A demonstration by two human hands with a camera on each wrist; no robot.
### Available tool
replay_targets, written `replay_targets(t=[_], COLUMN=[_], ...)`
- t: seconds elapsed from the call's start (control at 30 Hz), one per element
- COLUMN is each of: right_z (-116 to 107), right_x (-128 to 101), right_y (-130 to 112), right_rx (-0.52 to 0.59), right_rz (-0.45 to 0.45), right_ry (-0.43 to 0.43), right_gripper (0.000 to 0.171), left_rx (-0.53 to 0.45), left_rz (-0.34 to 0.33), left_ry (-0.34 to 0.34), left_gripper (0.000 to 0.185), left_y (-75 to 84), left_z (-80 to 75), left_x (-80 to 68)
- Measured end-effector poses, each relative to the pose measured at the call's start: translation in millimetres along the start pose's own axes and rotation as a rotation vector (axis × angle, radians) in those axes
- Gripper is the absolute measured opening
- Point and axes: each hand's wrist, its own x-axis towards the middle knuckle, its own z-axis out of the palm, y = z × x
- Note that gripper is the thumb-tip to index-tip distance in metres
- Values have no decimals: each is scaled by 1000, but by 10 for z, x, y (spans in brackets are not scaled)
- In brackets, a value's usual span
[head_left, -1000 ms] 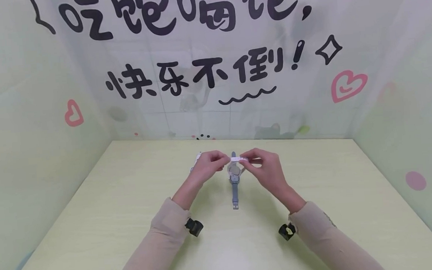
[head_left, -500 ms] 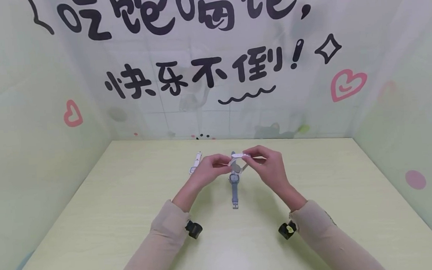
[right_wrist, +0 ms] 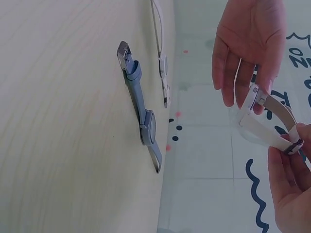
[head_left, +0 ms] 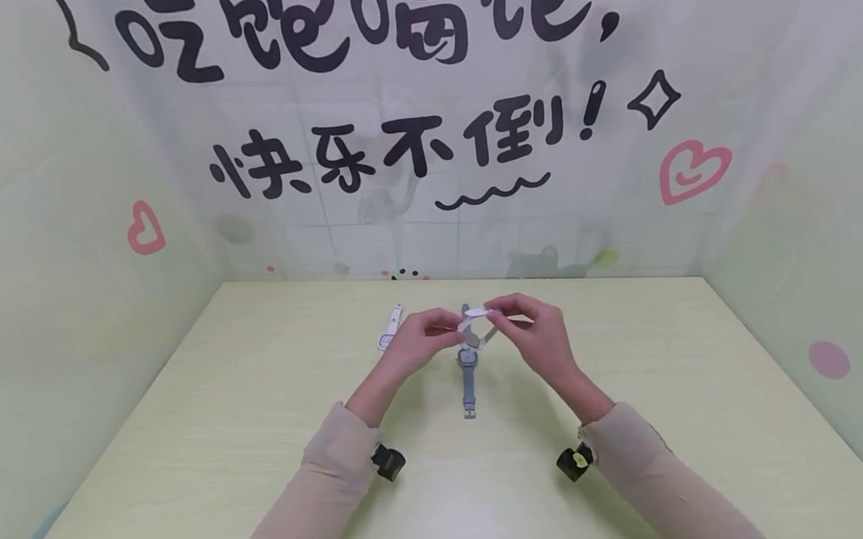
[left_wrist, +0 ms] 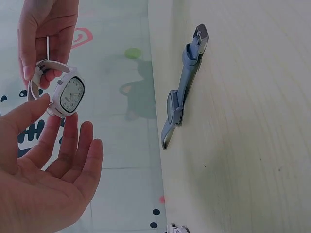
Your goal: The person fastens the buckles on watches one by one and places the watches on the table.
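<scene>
A white wristwatch (head_left: 477, 313), its strap bent into a loop, is held up above the table between both hands. My left hand (head_left: 423, 343) pinches it beside the case with thumb and fingertip, the other fingers spread loose in the left wrist view. My right hand (head_left: 539, 333) pinches the strap near the dark buckle (right_wrist: 293, 147), as the right wrist view shows. The watch's dial (left_wrist: 73, 94) faces away from the left palm. Below the hands a blue-grey wristwatch (head_left: 468, 380) lies stretched out on the table, its far strap partly covered by the held watch.
Another white wristwatch (head_left: 389, 338) lies behind my left hand, partly hidden by it. The pale wooden table (head_left: 225, 434) meets a printed backdrop (head_left: 370, 249) at its back edge, with light side walls left and right.
Both hands have turned the white watch so that its loop now opens toward the head camera. My left fingers have shifted along it, and the white watch on the table shows more.
</scene>
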Motion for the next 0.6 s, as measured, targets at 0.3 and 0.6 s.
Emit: replay_targets(t=[0.3, 0.6], right_z=[-13, -15], right_x=[3, 15], right_y=[51, 75], right_rx=[16, -2], right_rz=[-45, -46], right_ry=[-100, -118], right_gripper=[18, 18], left_rx=[-20, -70], left_rz=[10, 36], left_ry=[17, 49], left_gripper=[26, 25], left_y=[-20, -25], left_z=[24, 50], left_x=[16, 28])
